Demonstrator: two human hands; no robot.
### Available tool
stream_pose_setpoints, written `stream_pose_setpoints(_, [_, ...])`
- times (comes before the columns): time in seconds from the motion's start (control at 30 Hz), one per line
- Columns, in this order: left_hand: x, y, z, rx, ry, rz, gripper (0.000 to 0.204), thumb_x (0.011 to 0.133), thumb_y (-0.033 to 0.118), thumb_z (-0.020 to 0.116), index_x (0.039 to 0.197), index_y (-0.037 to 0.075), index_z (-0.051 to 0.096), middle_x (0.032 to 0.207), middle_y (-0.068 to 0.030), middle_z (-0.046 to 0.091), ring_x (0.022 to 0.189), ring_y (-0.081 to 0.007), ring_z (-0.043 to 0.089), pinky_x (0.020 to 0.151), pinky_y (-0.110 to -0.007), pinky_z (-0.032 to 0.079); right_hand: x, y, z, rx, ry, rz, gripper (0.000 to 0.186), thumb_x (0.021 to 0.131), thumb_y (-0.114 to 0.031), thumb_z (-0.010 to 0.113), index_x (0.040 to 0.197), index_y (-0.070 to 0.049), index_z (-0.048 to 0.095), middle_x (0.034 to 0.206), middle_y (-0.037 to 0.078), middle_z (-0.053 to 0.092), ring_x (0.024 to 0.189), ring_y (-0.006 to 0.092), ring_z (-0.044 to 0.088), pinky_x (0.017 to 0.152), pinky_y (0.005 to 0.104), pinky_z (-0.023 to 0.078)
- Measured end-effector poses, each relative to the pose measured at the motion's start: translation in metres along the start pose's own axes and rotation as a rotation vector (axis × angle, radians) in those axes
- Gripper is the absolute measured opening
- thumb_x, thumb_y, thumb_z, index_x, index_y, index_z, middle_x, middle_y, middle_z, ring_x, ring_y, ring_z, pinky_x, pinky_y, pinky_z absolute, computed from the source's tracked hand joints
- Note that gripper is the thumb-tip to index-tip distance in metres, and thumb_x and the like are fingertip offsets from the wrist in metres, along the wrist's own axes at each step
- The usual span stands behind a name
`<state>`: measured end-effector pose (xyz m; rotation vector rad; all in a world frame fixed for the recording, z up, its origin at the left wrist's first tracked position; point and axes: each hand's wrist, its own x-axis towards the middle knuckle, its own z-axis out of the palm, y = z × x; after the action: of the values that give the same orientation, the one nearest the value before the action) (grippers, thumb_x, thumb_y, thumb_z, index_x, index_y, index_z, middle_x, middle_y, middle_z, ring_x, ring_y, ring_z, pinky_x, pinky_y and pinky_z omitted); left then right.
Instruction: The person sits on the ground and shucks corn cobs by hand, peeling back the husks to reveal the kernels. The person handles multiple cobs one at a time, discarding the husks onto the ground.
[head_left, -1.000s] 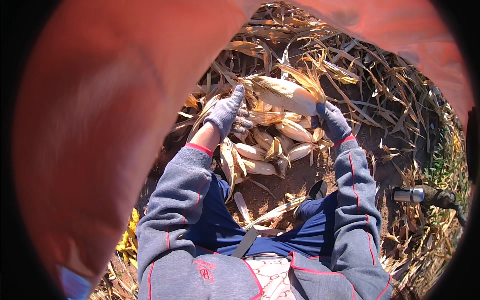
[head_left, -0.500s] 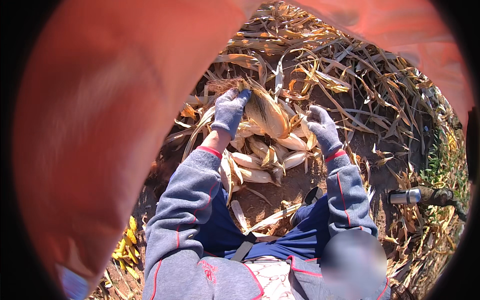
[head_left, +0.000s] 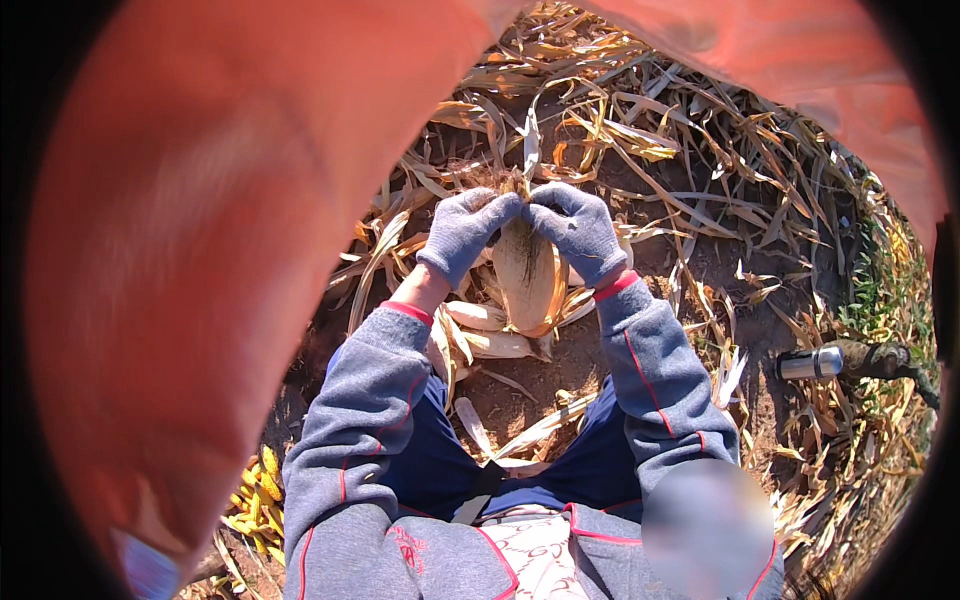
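In the head view, the gloved left hand (head_left: 462, 232) and right hand (head_left: 578, 233) met at the far end of a husked-over ear of corn (head_left: 525, 280), which hung in front of the person, over the near part of a pile of pale ears (head_left: 497, 344); whether it touched them could not be told. The grip of each hand was closed, thumb and fingers pinching the husk from either side just below a brown silk tuft (head_left: 513, 182). That two-sided hold seemed chosen because the leaves come together at that end, giving both thumbs an edge to work on, while the heavier body hung free. The pile presumably lay between the legs to be within easy reach, and the yellow cobs (head_left: 262, 500) lay apart, beyond the left sleeve (head_left: 370, 420), probably so that bare ears would not mix with covered ones. The ear's silk end pointed away from the person and its thick end back toward the lap; its long axis ran nearly straight out from the body, leaning slightly rightward at the near end.
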<state>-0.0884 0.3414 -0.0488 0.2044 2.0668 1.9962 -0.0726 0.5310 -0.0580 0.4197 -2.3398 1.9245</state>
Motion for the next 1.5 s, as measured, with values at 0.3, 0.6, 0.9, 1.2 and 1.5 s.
stream_pose_setpoints(0.3, [0.005,-0.003,0.007,0.396,0.037,0.128,0.023,0.081,0.021,0.073,0.093,0.003,0.067,0.078,0.0006,0.064,0.069,-0.0045,0.055,0.061,-0.021,0.046,-0.008,0.004,0.001,-0.313,-0.023,-0.163,0.017,0.081,-0.015,0.065,0.091,-0.002,0.066,0.077,0.011,0.066,0.07,0.0176,0.064,0.065,0.0302,0.051])
stream_pose_setpoints(0.6, [-0.003,-0.005,0.014,0.255,0.052,0.088,0.024,0.083,0.026,0.072,0.087,0.004,0.065,0.062,0.004,0.054,0.052,-0.0029,0.046,0.046,-0.019,0.035,-0.011,0.004,0.016,-0.303,0.099,-0.036,0.021,0.075,-0.022,0.063,0.085,-0.004,0.064,0.075,0.016,0.065,0.072,0.0295,0.065,0.066,0.0374,0.051])
stream_pose_setpoints(0.9, [-0.018,0.015,0.014,0.074,0.103,0.095,0.02,0.084,0.022,0.07,0.092,0.005,0.065,0.07,0.0037,0.056,0.055,-0.0024,0.045,0.049,-0.017,0.035,-0.002,0.047,-0.008,-0.403,0.272,0.179,0.021,0.076,-0.025,0.063,0.086,-0.007,0.064,0.079,0.015,0.067,0.076,0.0311,0.066,0.071,0.0387,0.051])
stream_pose_setpoints(1.2, [-0.02,0.033,-0.036,-0.27,0.426,0.28,0.009,0.089,0.013,0.063,0.091,0.005,0.064,0.072,0.0032,0.057,0.058,-0.004,0.047,0.052,-0.019,0.038,-0.014,0.091,-0.067,-1.043,0.221,0.717,0.026,0.084,-0.025,0.057,0.102,-0.008,0.062,0.099,0.021,0.066,0.095,0.0368,0.064,0.081,0.0453,0.05])
stream_pose_setpoints(1.5, [-0.016,0.025,-0.019,0.058,0.206,0.357,0.013,0.081,0.005,0.07,0.093,0.003,0.068,0.086,-0.0006,0.066,0.078,-0.0071,0.06,0.073,-0.023,0.049,-0.016,0.063,-0.055,-1.185,0.267,0.226,0.034,0.077,-0.026,0.068,0.106,-0.011,0.06,0.112,0.012,0.058,0.109,0.0299,0.053,0.089,0.0444,0.045])
